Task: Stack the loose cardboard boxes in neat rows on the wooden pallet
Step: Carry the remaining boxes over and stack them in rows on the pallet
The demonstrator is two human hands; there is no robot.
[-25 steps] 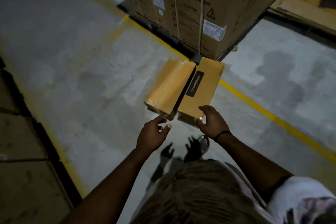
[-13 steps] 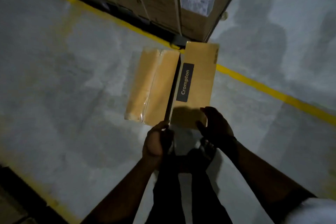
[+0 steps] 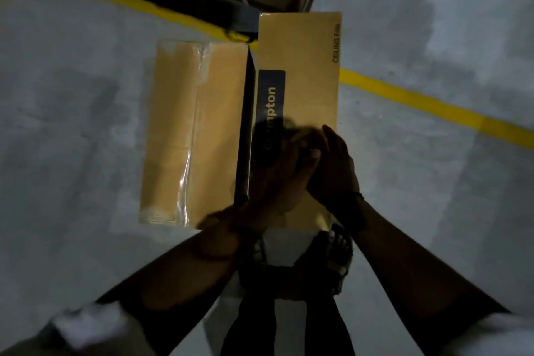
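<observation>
The long tan cardboard box with the dark label lies on the grey concrete floor, long axis running straight away from the hands; left hand and right hand sit together over its near end, equally close, grip indiscernible in dim light.

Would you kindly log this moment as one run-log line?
left hand: over Crompton box near end, grip unclear | right hand: beside left, fingers straight | taped box: alongside, on floor
</observation>
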